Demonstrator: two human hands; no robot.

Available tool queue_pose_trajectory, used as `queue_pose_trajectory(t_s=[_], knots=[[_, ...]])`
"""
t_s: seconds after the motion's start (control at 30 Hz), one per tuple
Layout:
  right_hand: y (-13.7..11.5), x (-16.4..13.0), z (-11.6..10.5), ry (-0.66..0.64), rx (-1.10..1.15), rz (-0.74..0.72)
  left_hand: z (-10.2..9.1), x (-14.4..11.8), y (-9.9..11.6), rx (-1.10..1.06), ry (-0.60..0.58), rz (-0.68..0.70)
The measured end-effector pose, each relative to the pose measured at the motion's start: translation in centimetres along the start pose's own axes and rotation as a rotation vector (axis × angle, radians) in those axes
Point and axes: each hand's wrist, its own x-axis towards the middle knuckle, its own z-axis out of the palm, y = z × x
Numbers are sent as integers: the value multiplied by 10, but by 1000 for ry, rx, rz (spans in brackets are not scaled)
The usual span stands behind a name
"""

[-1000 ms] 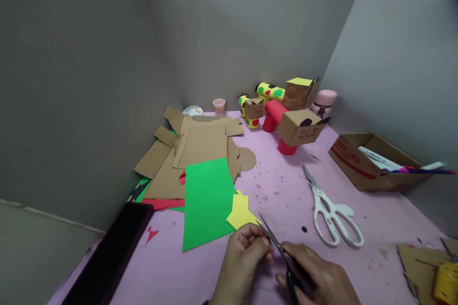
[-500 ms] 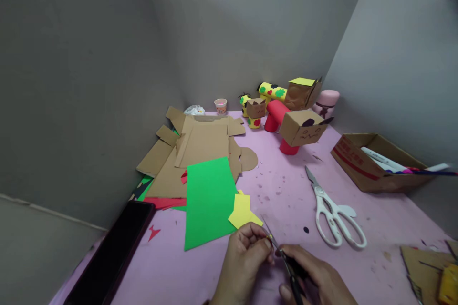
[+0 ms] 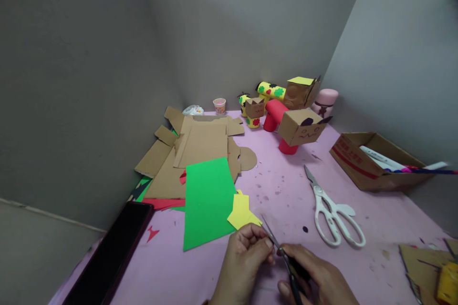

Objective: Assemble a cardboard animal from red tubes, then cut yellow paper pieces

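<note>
Both hands sit low at the near edge of the pink table (image 3: 286, 190), close together, almost touching. Right hand (image 3: 318, 279) is wrapped round the black handles of a small pair of dark scissors (image 3: 277, 243) — blades point up and away to the left, tips over the table near the yellow paper piece (image 3: 241, 209). Blades look only slightly apart; can't tell more. Left hand (image 3: 246, 257) has fingers (image 3: 265, 244) pinched shut right at the blades, on something too small to make out, poss. a scrap.

The yellow piece lies just beyond the left hand, its left edge overlapping the green sheet (image 3: 207, 200). Behind the green sheet is a heap of flat cardboard cut-outs (image 3: 196, 147) w/ red and green paper showing underneath. A dark flat slab, maybe a tablet (image 3: 114, 252), lies at the near left edge, a small red star scrap (image 3: 152, 234) beside it.

White scissors (image 3: 332, 209) lie shut on the table to the right, well apart from the hands. Further right an open cardboard box (image 3: 358, 162) holds markers. At the back by the wall — cardboard-and-tube figures (image 3: 296, 128) in red and yellow, a small cup (image 3: 219, 105), a pink bottle (image 3: 325, 101). Cardboard bits (image 3: 425, 267) at near right corner
</note>
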Motion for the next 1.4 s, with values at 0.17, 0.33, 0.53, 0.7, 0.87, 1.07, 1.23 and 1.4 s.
queue_pose_trajectory(t_s=[0.17,0.33,0.53,0.7,0.87,1.07,1.23,1.4], knots=[[2,-2,-2,33,-72,-83,0,1,2,18,-12,-10],[8,-4,0,97,-87,-171,-2,2,0,-33,-31,-25],[11,-5,0,162,-160,-240,-3,1,4,12,-50,-28],[6,-4,-6,144,-234,-244,-4,1,15,110,-82,-37],[1,-4,-12,94,-280,-245,-8,3,19,174,-122,-55],[-2,-3,-13,51,-267,-232,-13,4,20,185,-153,-70],[0,-1,-8,20,-32,-78,-12,5,21,185,-135,-87],[-4,0,-11,3,-37,-102,-10,2,23,199,-111,-78]])
